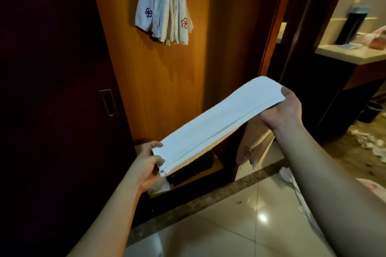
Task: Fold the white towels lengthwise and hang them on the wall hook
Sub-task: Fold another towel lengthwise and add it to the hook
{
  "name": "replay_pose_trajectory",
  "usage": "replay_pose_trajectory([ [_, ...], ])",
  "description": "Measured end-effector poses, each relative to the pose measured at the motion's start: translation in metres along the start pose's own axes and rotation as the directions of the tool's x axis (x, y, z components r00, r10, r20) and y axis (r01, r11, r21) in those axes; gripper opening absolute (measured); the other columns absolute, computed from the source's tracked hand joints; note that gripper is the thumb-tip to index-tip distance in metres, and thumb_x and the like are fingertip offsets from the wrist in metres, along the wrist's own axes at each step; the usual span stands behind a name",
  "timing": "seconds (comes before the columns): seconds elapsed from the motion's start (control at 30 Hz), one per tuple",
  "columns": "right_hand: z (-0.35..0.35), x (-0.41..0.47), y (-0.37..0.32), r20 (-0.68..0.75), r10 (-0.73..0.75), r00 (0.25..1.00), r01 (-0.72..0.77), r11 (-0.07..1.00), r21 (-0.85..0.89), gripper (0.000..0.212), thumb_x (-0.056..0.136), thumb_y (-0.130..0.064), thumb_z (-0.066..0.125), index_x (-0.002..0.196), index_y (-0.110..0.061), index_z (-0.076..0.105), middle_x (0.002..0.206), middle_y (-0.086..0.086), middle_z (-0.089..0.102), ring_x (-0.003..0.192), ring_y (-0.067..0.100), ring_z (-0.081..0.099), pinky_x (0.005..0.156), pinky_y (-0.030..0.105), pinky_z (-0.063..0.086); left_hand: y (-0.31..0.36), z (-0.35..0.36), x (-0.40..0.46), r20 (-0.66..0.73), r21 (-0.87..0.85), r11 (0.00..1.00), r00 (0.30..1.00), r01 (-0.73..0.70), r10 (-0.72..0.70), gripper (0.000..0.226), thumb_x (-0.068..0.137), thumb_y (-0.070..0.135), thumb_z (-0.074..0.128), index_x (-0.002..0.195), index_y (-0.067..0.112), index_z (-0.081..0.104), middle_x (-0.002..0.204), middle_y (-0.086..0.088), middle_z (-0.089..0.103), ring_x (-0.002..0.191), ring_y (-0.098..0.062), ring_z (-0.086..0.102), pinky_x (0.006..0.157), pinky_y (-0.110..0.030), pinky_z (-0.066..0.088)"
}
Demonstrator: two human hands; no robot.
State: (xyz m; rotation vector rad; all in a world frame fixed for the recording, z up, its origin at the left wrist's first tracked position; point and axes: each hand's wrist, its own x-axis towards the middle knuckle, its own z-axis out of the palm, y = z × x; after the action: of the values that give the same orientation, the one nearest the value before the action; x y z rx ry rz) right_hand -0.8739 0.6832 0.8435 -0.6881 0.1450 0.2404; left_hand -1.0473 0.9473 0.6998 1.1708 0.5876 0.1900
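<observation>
Head view looks down on a white towel (217, 123) folded into a long narrow strip and held stretched in the air between two hands, in front of a wooden wall panel (167, 81). The left hand (149, 164) pinches the strip's lower end, thumb on top and fingers curled beneath. The right hand (281, 110) clamps the upper end, thumb pressed over the edge and fingers hidden under the cloth; a loose part of the towel hangs down below this hand. High on the panel, a bunch of hung towels (165, 8) dangles from the top edge of the frame, two of them showing small flower marks, one blue and one red; the hook itself is out of sight. Below the strip sits a dark box (192, 168) on a low shelf. Crumpled white cloth (292, 179) lies on the tiled floor (240, 225) at right. A counter (351, 54) stands beyond the doorway, with a dark bottle (353, 25) near its back edge.
</observation>
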Motion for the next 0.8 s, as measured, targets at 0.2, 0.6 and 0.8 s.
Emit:
replay_pose_trajectory([
  [0.2, 0.018, -0.009, 0.012, 0.061, -0.023, 0.998, 0.02, 0.998, 0.052, 0.044, 0.103, -0.04, 0.037, 0.131, -0.012, 0.056, 0.112, 0.012, 0.074, 0.098, 0.034, 0.072, 0.093, 0.048, 0.052, -0.033, 0.042, 0.028, -0.174, -0.036, 0.981, 0.965, 0.193, -0.196, 0.05, 0.08, -0.019, 0.043, 0.108, 0.02, 0.06, 0.117, -0.019, 0.053, 0.084, -0.028, 0.052, 0.058, -0.035, 0.043],
  [0.6, 0.069, -0.012, 0.01, 0.232, -0.112, 0.966, 0.167, 0.958, -0.234, 0.037, 0.101, -0.034, 0.047, 0.125, -0.009, 0.058, 0.12, 0.012, 0.071, 0.112, 0.029, 0.066, 0.103, 0.045, 0.048, 0.009, 0.127, -0.019, -0.147, 0.025, 0.941, 0.93, -0.337, 0.337, 0.019, 0.102, 0.019, 0.048, 0.093, 0.014, 0.064, 0.085, -0.007, 0.069, 0.085, -0.028, 0.064, 0.08, -0.039, 0.053],
  [0.8, 0.097, -0.017, 0.001, 0.296, -0.126, 0.947, 0.219, 0.927, -0.305, 0.019, 0.103, -0.027, 0.048, 0.092, -0.016, 0.058, 0.084, 0.004, 0.072, 0.082, 0.02, 0.069, 0.088, 0.041, 0.054, 0.039, 0.196, -0.046, 0.399, 0.05, 0.916, 0.849, -0.398, 0.347, 0.094, 0.071, 0.096, 0.026, 0.138, 0.035, 0.054, 0.137, 0.016, 0.061, 0.128, -0.001, 0.053, 0.106, -0.023, 0.036],
])
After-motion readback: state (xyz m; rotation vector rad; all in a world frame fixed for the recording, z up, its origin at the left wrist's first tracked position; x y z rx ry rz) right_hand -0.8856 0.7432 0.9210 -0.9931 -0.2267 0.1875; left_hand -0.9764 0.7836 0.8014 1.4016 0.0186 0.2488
